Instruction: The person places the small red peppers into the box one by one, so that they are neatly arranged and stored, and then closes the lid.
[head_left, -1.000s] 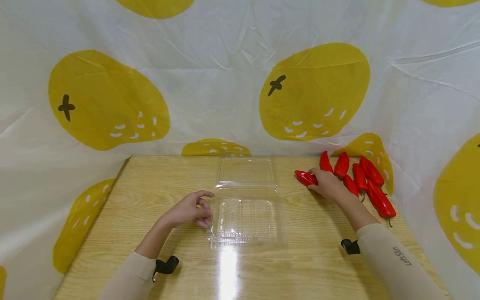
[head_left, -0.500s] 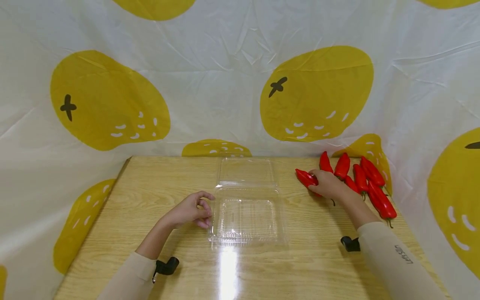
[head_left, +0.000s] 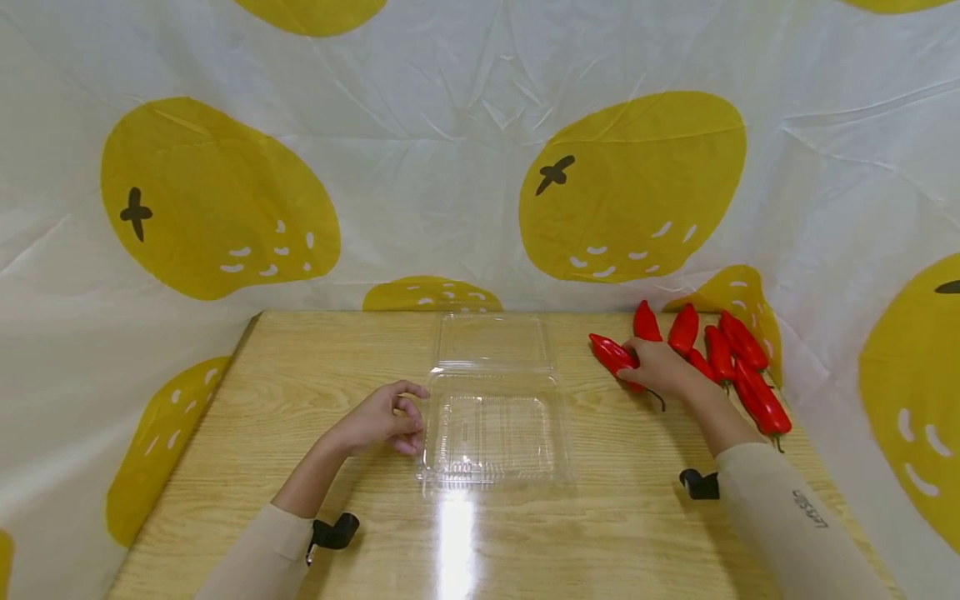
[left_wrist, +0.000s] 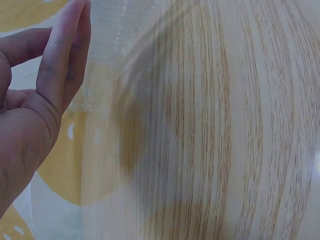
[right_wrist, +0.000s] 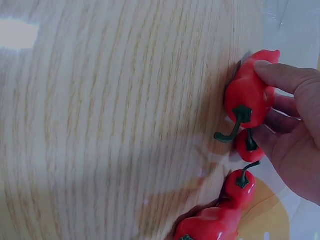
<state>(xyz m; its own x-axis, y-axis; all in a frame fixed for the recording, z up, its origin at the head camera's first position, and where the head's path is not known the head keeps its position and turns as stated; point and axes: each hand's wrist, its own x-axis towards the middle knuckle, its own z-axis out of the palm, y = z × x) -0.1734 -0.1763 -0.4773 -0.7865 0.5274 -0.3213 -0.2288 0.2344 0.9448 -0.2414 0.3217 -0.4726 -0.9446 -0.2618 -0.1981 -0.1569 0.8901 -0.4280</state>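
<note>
On the pale wood-grained tabletop [head_left: 285, 358], head view: a clear, rectangular, ribbed plastic container base [head_left: 491, 433] sits squarely before you, its clear plastic lid [head_left: 492, 340] laid back flat toward the white cloth printed with yellow fruit [head_left: 420, 192]. Central spot probably suits both your arms; lid laid back presumably to leave the base uncovered. Your left hand [head_left: 386, 419] is just beside the base's left edge, fingers loosely bent, apparently holding nothing; perhaps there to steady the light shell. Contact with it: cannot tell. Your right hand [head_left: 660, 367] grips a glossy red, tapered pepper [head_left: 611, 354] right of the container, at the near side of the other tapered red peppers [head_left: 762, 400], grouped toward the far right corner, likely within that arm's easy reach. Dark lettering on your beige right sleeve [head_left: 780, 517] seems to begin "Let's"; remainder uncertain.

Left wrist view: your fingers show nearly straight, nothing visible in them. No writing.

Right wrist view: your thumb presses one side of the pepper, fingers behind, closed to its width; hooked green stem [right_wrist: 243, 114] left uncovered. A side hold probably suits the slick skin. Lifted or resting: cannot tell. No labels visible.
</note>
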